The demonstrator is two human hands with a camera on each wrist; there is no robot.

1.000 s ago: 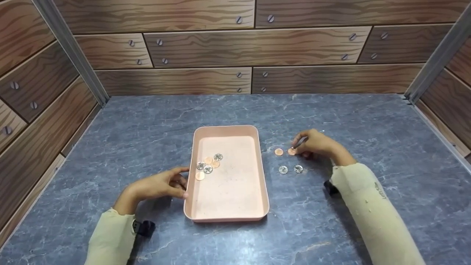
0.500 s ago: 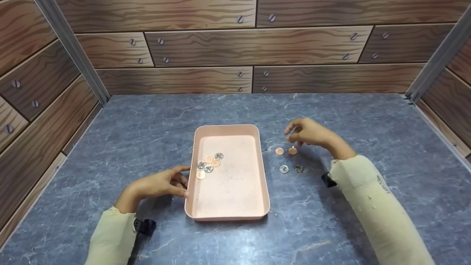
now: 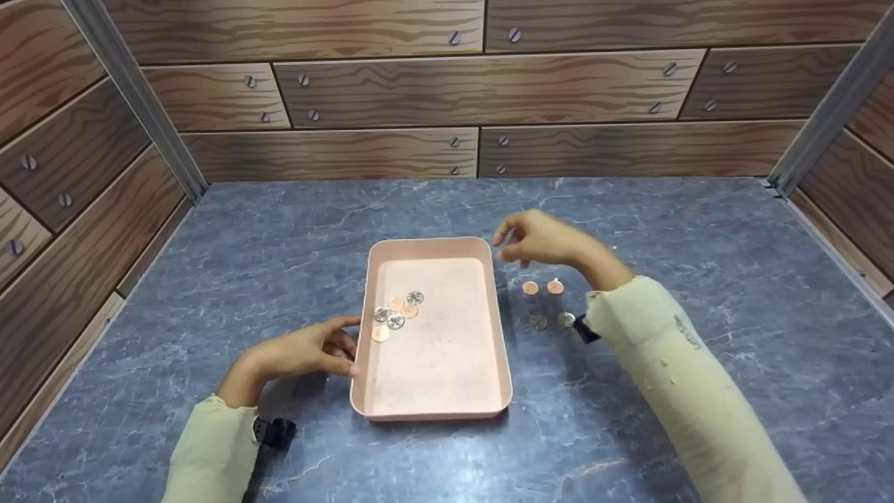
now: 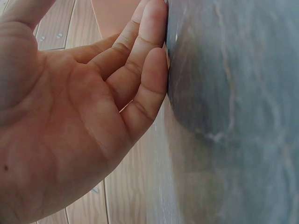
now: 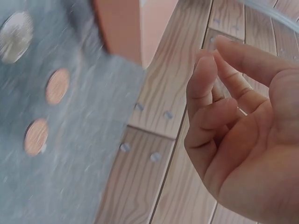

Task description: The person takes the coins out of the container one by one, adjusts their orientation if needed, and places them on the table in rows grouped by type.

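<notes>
A pink rectangular tray (image 3: pixel 447 370) lies on the table, with three copper-coloured coins (image 3: pixel 380 334) and three silver ones (image 3: pixel 396 321) toward its left side. My left hand (image 3: pixel 300 349) rests against the tray's left wall, thumb and fingertips at the rim. In the left wrist view its other fingers touch the tabletop. My right hand (image 3: pixel 541 237) hovers by the tray's far right corner, fingers loosely bent, nothing between them. Nearer me on the table, right of the tray, sit two copper coins (image 3: pixel 530 287) in a row above two silver coins (image 3: pixel 538 322).
The grey-blue marbled tabletop (image 3: pixel 293 237) runs back to a wood-patterned wall (image 3: pixel 482 91). Similar panels stand at left and right, with metal posts (image 3: pixel 133 91) in the corners. In the right wrist view the tray's corner rises beside the coins.
My right hand has let go of the far-row copper coin at right, lifted off it and moved left toward the tray's far corner. The left hand and tray stay put.
</notes>
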